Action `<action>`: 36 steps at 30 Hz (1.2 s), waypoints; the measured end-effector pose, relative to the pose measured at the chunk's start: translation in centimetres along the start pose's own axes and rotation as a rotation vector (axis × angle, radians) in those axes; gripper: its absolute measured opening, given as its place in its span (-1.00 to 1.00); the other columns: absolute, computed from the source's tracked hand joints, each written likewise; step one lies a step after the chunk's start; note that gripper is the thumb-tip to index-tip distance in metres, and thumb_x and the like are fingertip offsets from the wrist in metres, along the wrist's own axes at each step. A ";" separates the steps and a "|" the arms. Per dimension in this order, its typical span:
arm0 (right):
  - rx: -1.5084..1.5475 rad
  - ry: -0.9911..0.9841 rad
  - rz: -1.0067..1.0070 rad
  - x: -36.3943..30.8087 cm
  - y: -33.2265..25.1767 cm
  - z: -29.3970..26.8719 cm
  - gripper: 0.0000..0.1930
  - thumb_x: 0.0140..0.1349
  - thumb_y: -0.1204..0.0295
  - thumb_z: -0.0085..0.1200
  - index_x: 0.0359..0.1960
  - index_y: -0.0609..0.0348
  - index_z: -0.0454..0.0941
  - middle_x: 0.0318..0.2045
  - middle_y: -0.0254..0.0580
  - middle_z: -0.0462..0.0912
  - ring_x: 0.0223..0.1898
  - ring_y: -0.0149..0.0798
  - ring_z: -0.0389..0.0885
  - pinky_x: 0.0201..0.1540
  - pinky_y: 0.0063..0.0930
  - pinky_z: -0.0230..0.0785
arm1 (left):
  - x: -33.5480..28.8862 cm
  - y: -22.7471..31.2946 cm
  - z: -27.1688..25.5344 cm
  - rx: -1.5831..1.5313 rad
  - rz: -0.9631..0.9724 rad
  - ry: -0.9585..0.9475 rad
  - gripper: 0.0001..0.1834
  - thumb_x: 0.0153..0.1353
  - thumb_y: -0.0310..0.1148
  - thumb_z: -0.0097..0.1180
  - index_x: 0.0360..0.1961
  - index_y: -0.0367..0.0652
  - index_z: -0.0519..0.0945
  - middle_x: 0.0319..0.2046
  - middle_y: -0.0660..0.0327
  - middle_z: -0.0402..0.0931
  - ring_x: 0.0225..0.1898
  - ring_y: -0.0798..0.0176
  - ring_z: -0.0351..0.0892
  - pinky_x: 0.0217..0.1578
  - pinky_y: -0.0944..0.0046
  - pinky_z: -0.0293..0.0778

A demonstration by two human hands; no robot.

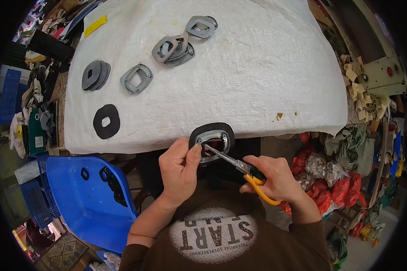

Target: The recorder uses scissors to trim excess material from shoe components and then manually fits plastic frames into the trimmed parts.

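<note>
Near the table's front edge, my left hand [178, 169] grips a grey ring-shaped frame [215, 134] backed by a black pad [227, 128]. My right hand [274, 178] is closed around the orange handles of a pair of scissors [235, 163]. Their blade tips reach into the frame's opening, close to my left thumb. Farther left on the table lie a black pad with a hole [114, 122], a stack of dark grey pads [95, 76] and a single grey frame [144, 81]. Beyond them are a cluster of overlapping frames [185, 53] and another frame [201, 28].
White woven sheeting [257, 81] covers the table. At lower left stands a blue tub [72, 194] with several black rings inside. Red plastic bags [343, 192] lie at right, below small wooden-looking pieces [355, 86]. A yellow strip [95, 26] is at the far left.
</note>
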State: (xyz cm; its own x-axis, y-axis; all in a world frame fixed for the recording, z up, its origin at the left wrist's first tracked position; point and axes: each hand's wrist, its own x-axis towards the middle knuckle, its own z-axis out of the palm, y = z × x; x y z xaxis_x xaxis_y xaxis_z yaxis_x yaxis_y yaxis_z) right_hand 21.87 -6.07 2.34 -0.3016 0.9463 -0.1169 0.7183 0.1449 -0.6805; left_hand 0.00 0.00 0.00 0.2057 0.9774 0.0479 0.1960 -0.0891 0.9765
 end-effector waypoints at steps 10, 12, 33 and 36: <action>0.124 0.028 0.011 -0.2 0.8 -1.1 -0.42 -0.18 0.08 0.32 -0.17 0.17 0.47 -0.56 -0.18 0.51 -0.54 -0.14 0.54 -0.50 -0.42 0.36 | -0.1 -0.4 0.8 -0.079 -0.065 0.048 -0.73 0.26 -0.37 -0.07 -0.49 -0.37 0.50 -0.65 0.31 0.33 -0.60 0.54 0.17 -0.59 0.49 0.14; 0.260 0.100 0.058 -0.4 1.3 -1.8 -0.44 -0.23 0.24 0.35 -0.15 0.18 0.47 -0.51 -0.14 0.53 -0.53 -0.20 0.54 -0.43 -0.49 0.37 | 0.0 -0.7 0.7 -0.130 -0.051 0.100 -0.71 0.24 -0.40 -0.04 -0.58 -0.38 0.44 -0.68 0.28 0.29 -0.62 0.53 0.16 -0.62 0.47 0.14; -0.604 0.641 0.326 2.5 12.0 -7.5 -0.62 0.05 0.44 0.07 -0.04 0.18 0.43 -0.16 -0.03 0.39 -0.05 -0.05 0.31 -0.01 -0.30 0.22 | 0.3 -0.6 0.1 -0.369 -0.285 0.060 -0.70 0.26 -0.32 -0.06 -0.48 -0.33 0.54 -0.67 0.36 0.38 -0.63 0.59 0.23 -0.64 0.52 0.28; -0.551 0.688 0.294 3.1 10.9 -6.6 -0.62 0.07 0.49 0.03 -0.02 0.19 0.41 -0.14 -0.01 0.38 -0.03 -0.02 0.28 0.03 -0.26 0.20 | 0.4 -0.2 0.2 -0.386 -0.303 0.063 -0.71 0.26 -0.32 -0.06 -0.47 -0.34 0.55 -0.66 0.36 0.38 -0.61 0.59 0.24 -0.63 0.52 0.28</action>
State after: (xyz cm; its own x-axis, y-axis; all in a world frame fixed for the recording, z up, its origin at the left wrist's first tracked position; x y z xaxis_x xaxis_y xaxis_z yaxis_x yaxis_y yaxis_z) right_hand 32.92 0.31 -0.70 0.2520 0.9042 0.3448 0.9564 -0.1782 -0.2315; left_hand 0.23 0.37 -0.25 0.1335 0.9591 -0.2495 -0.1341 0.2669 0.9543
